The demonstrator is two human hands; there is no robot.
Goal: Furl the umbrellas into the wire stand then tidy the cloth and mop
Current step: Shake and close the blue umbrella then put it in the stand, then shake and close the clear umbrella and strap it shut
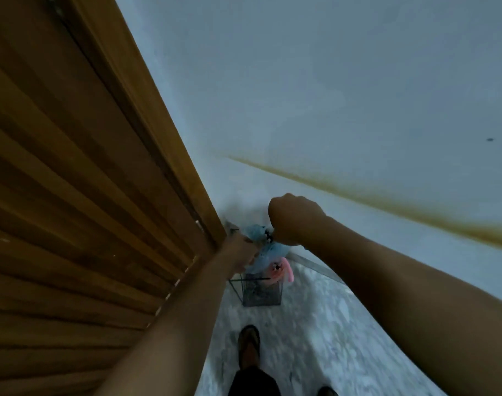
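Observation:
A light blue umbrella [268,248], folded, stands over the wire stand [259,291] on the floor by the wall. My left hand [239,254] grips its canopy from the left side. My right hand [294,220] is curled in a fist at the umbrella's top end, holding it near the black tip. A pink umbrella [279,271] sits furled in the stand just behind the blue one. The view is blurred, and no cloth or mop shows.
A slatted wooden door [81,195] fills the left, close to my left arm. A pale wall [329,95] with a brownish stripe runs behind the stand. My feet [248,345] stand on the marbled floor in front of it.

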